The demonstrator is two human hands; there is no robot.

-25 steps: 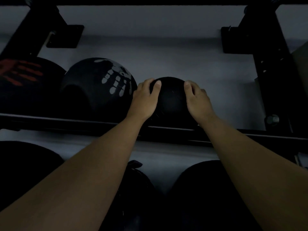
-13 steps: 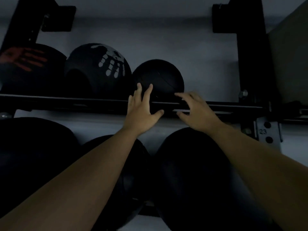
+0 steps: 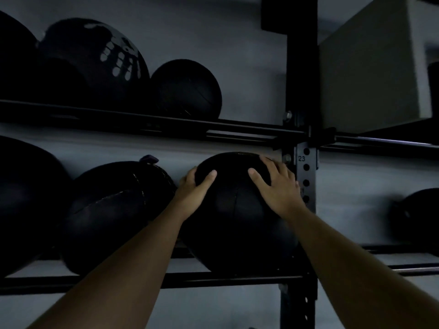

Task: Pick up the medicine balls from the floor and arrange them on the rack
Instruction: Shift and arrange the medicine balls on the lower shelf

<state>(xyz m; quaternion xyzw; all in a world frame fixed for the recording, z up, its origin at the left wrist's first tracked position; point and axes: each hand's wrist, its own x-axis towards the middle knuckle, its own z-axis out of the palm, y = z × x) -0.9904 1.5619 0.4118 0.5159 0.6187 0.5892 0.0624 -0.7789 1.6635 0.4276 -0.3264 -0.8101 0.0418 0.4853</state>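
1. While the head camera looks up in dim light, the left hand (image 3: 194, 186) and right hand (image 3: 278, 186) press spread palms on a large round black leather medicine ball (image 3: 237, 210).
2. It sits on the black metal rack (image 3: 305, 172), lower shelf, beside the upright post.
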